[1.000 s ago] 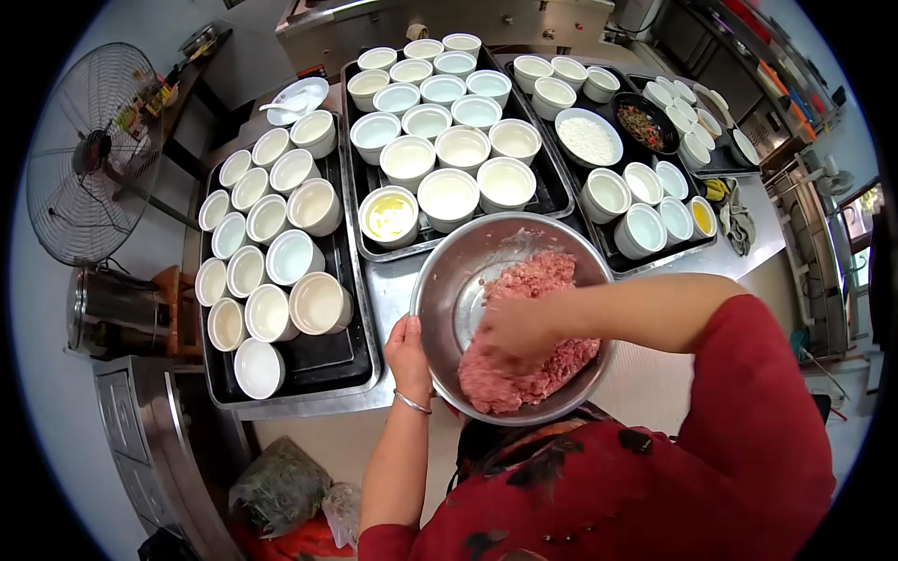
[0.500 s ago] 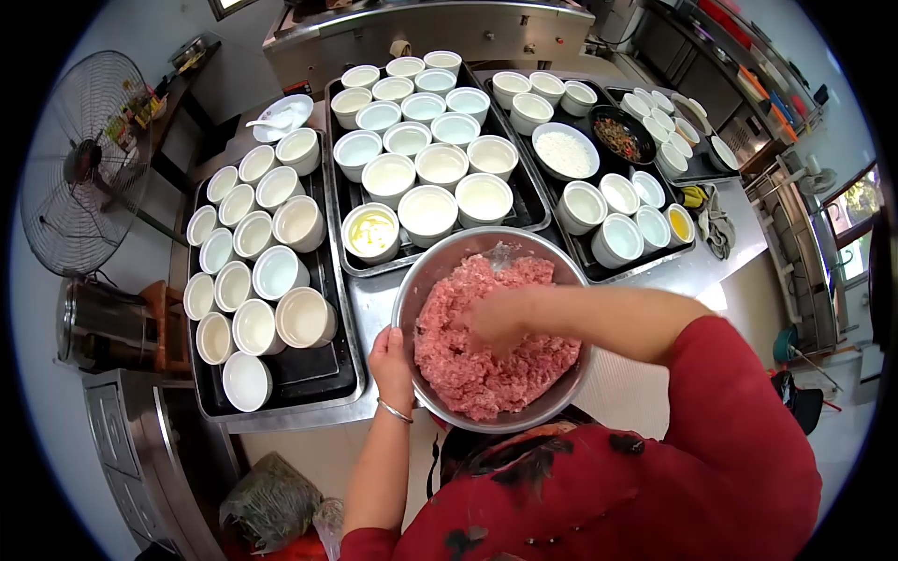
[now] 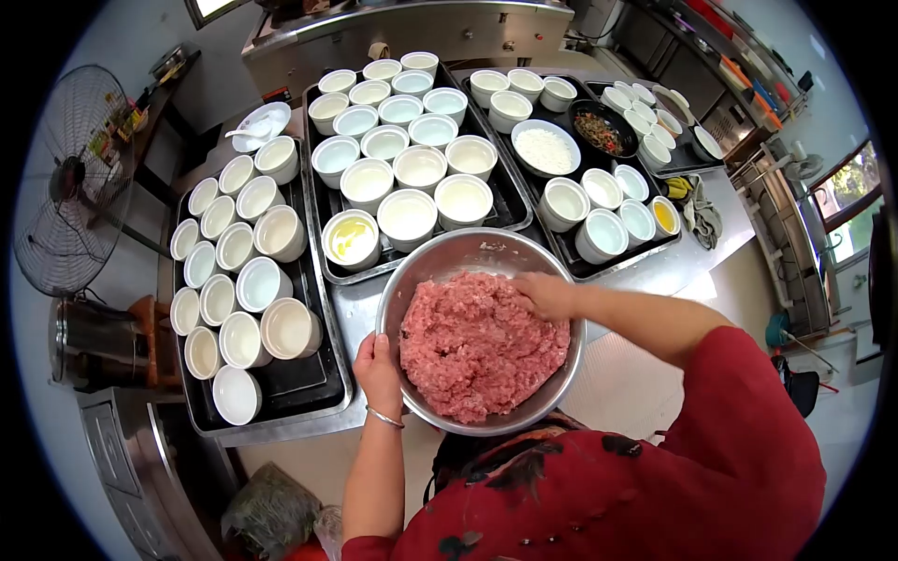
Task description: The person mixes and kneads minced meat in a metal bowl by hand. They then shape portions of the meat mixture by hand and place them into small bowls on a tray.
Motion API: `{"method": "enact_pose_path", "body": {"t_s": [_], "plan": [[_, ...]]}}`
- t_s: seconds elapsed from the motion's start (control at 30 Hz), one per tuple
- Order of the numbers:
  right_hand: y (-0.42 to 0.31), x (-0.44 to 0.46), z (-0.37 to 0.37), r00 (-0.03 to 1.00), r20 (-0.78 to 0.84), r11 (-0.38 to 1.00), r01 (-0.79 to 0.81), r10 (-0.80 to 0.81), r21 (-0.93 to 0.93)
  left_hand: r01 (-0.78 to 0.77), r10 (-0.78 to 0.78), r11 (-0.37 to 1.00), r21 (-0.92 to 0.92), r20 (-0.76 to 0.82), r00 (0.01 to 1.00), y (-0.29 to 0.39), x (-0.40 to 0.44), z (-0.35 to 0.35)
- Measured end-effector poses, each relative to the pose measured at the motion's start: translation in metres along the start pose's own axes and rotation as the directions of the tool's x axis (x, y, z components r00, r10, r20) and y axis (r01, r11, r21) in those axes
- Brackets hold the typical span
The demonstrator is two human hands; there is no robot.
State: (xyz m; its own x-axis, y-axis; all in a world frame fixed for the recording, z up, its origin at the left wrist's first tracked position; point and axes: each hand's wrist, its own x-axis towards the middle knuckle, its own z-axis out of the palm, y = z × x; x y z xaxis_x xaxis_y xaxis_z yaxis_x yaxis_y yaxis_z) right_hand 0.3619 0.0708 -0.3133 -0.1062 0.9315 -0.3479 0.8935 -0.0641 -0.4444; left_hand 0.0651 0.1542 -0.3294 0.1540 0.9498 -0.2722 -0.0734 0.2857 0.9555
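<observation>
A metal table carries black trays, three large ones side by side and a smaller one at the far right. A grey cloth lies to the right of them. At the far left stands a light bowl, its base partly hidden, probably resting on the table too.

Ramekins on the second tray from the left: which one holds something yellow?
The ramekin at the near left corner of that tray; the others there look white or pale inside.
</observation>
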Motion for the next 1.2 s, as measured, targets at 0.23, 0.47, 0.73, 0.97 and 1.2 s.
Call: {"method": "enact_pose_path", "body": {"t_s": [0.23,0.47,0.73,0.97,1.2], "plan": [[-0.092,-0.029,0.038,0.816,-0.046,0.497,-0.304,0.576,0.813,-0.02,0.02,1.0,0.0,-0.01,1.0,-0.004,0.001,-0.001],[-0.135,0.03,0.074,0.949,-0.221,0.974,-0.226,0.225,0.019,-0.001,0.001,1.0,0.001,-0.011,1.0,-0.007,0.004,0.0],[-0.093,0.015,0.018,0.993,0.044,0.992,0.103,-0.106,0.079,0.053,-0.047,0.991,-0.119,0.053,0.998,-0.008,0.005,-0.005],[-0.104,-0.047,0.096,0.961,-0.233,0.987,-0.16,0.151,-0.018,0.027,-0.025,0.993,-0.111,0.025,0.999,-0.011,0.005,-0.002],[-0.093,-0.008,0.047,0.983,-0.18,0.968,0.009,0.037,0.251,0.013,-0.005,0.994,-0.106,0.071,0.997,-0.012,0.007,-0.005]]}}
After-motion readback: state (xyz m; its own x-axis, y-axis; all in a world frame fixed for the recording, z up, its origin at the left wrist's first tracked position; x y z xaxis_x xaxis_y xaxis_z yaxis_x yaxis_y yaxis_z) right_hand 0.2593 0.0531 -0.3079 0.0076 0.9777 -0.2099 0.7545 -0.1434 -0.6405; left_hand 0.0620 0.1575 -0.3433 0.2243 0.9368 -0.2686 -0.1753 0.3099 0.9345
